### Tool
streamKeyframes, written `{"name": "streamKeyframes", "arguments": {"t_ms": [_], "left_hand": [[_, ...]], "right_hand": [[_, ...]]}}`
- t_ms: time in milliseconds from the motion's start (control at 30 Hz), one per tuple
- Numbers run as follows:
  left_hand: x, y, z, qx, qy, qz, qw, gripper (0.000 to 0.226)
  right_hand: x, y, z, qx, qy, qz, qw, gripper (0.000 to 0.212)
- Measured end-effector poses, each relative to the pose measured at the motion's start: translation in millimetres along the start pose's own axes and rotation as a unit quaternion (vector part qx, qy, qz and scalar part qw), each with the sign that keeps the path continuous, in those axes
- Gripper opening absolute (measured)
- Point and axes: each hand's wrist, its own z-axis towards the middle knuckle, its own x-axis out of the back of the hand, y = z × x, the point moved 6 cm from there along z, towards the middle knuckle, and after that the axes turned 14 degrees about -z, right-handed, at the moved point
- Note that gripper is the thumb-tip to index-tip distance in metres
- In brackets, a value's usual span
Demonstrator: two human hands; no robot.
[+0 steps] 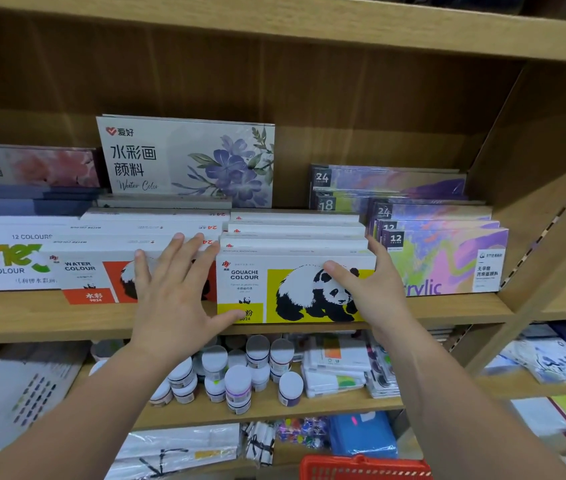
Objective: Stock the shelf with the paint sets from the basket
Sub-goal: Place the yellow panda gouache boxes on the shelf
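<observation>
Landmark: the gouache box point(295, 289), yellow front with a panda, stands upright at the front edge of the shelf board point(32, 320), and everything here is placed from it.
Right hand: your right hand point(375, 289) has the right end of the gouache box, thumb laid across the panda on the front, fingers reaching round the right edge, clamped on it.
Left hand: your left hand point(174, 299) is just left of the gouache box, fingers straight and fanned apart, flat on the water colour box point(91, 282); the thumb tip touches the lower left corner of the gouache box.
Behind the gouache box: a row of white boxes point(295, 233), packed one behind another.
Left of it: the water colour box, red with a panda, then a wide 12-colour box point(4, 258) further left.
Right of it: purple acrylic sets point(448, 265), marked 12, 18 and 24, in stepped rows.
Behind and left: a flower box point(188, 161) stands tallest, leaning against the back.
Shelf below the gouache box: a cluster of paint jars point(240, 379) with pale lids, flat packets beside them.
Basket: the red basket point(361, 467) sits well below the gouache box at the bottom edge; only its rim shows, so you cannot tell what is in it.
</observation>
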Motion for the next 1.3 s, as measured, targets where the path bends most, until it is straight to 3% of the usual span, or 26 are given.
{"name": "streamKeyframes", "arguments": {"t_ms": [167,400,667,1033,1300], "left_hand": [[-3,3,4,0.034,-0.004,0.004,0.999,0.112],[-4,7,4,0.021,-0.002,-0.004,1.0,0.11],[-4,7,4,0.03,-0.019,0.002,0.999,0.124],[-9,9,0,0.022,-0.026,0.021,0.999,0.132],[-6,11,-1,0.03,-0.033,0.021,0.999,0.131]], "right_hand": [[0,8,-2,-0.008,0.018,-0.023,1.0,0.115],[5,9,-4,0.002,0.004,-0.053,0.999,0.103],[24,23,-16,0.06,-0.035,-0.092,0.993,0.037],[26,29,-6,0.07,-0.044,-0.127,0.988,0.037],[22,34,-19,0.074,-0.001,-0.143,0.987,0.03]]}}
